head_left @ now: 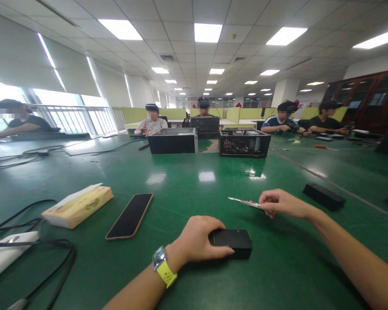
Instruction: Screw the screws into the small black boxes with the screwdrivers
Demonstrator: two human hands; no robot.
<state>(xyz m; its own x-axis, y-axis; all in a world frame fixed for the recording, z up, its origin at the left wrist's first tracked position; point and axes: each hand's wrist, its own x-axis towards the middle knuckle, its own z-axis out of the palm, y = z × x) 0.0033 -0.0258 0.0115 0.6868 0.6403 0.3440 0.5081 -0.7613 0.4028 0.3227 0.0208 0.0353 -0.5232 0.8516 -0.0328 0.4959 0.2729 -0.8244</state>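
Note:
My left hand, with a yellow-strapped watch on the wrist, is closed over the left end of a small black box lying on the green table. My right hand hovers just beyond and to the right of the box, fingers pinched on a thin screwdriver whose metal shaft points left. The screwdriver's handle is mostly hidden in the fingers.
A dark phone and a yellow tissue box lie to the left, with cables and a white device at the far left. Another black box sits at the right. Two computer cases stand mid-table; several people sit beyond.

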